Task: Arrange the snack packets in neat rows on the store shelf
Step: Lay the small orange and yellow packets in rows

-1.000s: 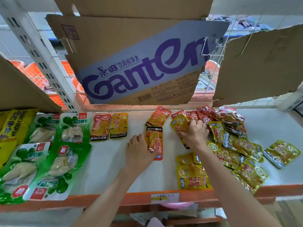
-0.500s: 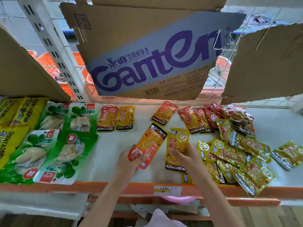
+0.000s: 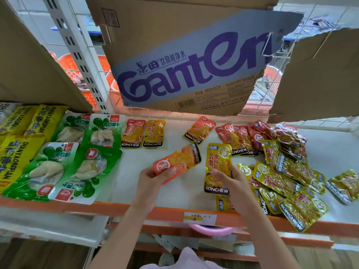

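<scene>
Bright even daylight over my white shelf top (image 3: 174,191), soft faint shadows, glare on the glossy green plastic packets (image 3: 64,167), wide-angle bending at edges, orange packet in my left hand (image 3: 149,183) motion-blurred

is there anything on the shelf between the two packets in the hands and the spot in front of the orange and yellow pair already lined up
Nothing visible. The left hand holds an orange foil snack packet, the right hand a yellow foil snack packet. The white shelf surface in front of the lined-up orange and yellow pair is bare.
</scene>
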`<state>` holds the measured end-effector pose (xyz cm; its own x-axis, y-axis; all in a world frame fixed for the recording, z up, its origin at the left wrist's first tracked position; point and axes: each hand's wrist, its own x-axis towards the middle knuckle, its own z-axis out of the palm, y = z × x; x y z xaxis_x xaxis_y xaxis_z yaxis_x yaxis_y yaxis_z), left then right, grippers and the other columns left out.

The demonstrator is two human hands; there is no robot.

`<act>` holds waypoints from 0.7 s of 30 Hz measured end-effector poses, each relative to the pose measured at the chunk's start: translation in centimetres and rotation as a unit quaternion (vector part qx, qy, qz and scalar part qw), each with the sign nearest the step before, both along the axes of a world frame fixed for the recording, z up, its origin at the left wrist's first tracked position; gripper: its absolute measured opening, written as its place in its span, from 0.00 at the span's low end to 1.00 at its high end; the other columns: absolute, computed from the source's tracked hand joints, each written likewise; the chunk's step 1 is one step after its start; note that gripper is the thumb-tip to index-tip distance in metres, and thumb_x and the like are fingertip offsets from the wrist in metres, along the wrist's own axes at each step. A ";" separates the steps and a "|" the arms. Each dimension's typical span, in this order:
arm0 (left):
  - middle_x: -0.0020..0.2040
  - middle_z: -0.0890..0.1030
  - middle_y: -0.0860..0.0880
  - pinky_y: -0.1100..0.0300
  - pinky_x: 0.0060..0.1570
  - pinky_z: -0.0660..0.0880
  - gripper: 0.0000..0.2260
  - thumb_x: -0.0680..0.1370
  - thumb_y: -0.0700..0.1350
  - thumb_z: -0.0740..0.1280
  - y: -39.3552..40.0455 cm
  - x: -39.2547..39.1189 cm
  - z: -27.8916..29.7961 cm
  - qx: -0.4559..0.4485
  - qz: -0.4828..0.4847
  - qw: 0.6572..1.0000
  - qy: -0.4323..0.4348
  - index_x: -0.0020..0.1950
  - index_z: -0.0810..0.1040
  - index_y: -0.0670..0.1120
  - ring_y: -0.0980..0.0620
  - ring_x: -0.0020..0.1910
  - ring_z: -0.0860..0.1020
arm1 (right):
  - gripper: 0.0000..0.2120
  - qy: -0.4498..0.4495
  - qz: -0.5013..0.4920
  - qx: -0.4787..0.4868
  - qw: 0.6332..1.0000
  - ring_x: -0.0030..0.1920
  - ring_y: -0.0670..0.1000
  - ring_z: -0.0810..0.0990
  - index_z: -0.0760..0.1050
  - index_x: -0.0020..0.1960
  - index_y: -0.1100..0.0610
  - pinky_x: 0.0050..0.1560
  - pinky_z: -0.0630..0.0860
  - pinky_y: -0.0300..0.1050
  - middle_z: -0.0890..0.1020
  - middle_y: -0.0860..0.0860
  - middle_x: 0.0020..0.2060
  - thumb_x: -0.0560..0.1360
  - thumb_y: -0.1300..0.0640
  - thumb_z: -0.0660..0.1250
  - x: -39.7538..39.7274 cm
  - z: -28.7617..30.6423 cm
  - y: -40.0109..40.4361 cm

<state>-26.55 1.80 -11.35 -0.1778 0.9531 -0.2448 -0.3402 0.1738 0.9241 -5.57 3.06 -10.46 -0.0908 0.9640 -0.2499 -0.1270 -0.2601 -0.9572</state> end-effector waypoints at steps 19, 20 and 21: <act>0.46 0.83 0.50 0.59 0.43 0.79 0.14 0.71 0.37 0.72 -0.3 0.3 -0.3 -0.023 -0.049 0.980 0.192 0.54 0.76 0.49 0.52 0.45 0.82 | 0.16 -0.184 0.079 0.059 0.978 0.47 0.47 0.83 0.72 0.57 0.52 0.51 0.79 0.51 0.83 0.48 0.47 0.71 0.56 0.72 -0.6 -0.6 0.0; 0.47 0.83 0.50 0.58 0.45 0.79 0.16 0.71 0.38 0.72 -0.3 0.3 -0.4 -0.023 -0.051 0.978 0.201 0.57 0.75 0.48 0.52 0.45 0.82 | 0.17 -0.193 0.084 0.059 0.976 0.47 0.46 0.82 0.72 0.57 0.52 0.51 0.79 0.51 0.83 0.48 0.47 0.71 0.57 0.72 -0.7 -0.6 0.0; 0.48 0.83 0.50 0.57 0.46 0.80 0.19 0.71 0.38 0.73 -0.3 0.4 -0.4 -0.022 -0.052 0.977 0.208 0.59 0.74 0.47 0.52 0.46 0.82 | 0.18 -0.202 0.086 0.058 0.974 0.47 0.46 0.82 0.71 0.58 0.52 0.52 0.79 0.52 0.83 0.47 0.47 0.71 0.58 0.72 -0.8 -0.6 0.1</act>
